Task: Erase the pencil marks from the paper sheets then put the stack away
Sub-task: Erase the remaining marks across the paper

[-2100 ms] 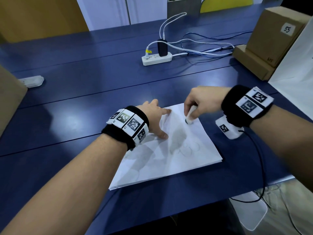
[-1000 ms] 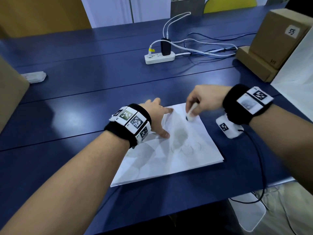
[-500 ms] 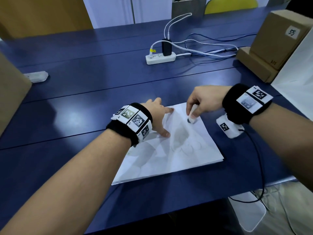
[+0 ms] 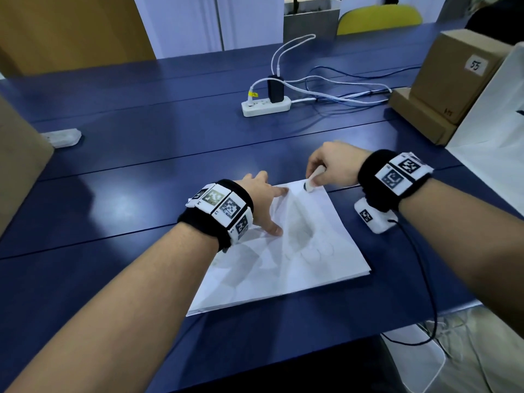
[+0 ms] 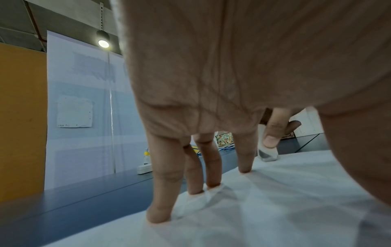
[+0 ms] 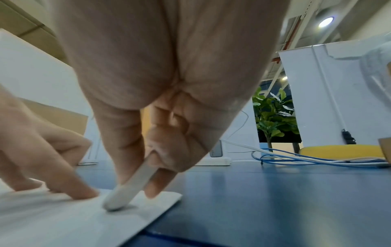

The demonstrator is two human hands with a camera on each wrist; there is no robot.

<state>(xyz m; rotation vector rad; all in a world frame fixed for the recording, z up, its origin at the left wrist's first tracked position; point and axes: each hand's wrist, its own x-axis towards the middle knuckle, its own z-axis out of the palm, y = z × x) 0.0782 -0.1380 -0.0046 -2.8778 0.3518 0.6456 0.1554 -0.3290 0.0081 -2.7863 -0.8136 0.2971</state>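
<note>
Your right hand [image 4: 333, 165] was curled over, thumb and fingers pinching the white eraser [image 4: 312, 182] with its grey-smudged tip pressed down on the far corner of the top sheet, wrist raised and forearm coming in from the right. Your left hand [image 4: 262, 201] lay spread on the stack of paper sheets [image 4: 297, 268], fingers [image 5: 162, 197] straight and splayed, their tips pressing the paper flat (it gripped nothing), with the index fingertip just beside the eraser. The stack sat on the blue table [image 4: 127, 194] near its front edge, turned at a slant, and faint pencil circles [image 4: 317, 252] showed on the top sheet nearer you than the eraser. Outward from there, a small white tagged unit [image 4: 373, 218] with a black cord rested on the table just under your right wrist. Farther back stood a white power strip [image 4: 266, 106] with a black adapter and white and blue cables plugged in or trailing to the right. At the far right were cardboard boxes [image 4: 453, 78], shut, one labelled 55, so what they held could not be told, and a white bag [image 4: 493, 137] beside them.
</note>
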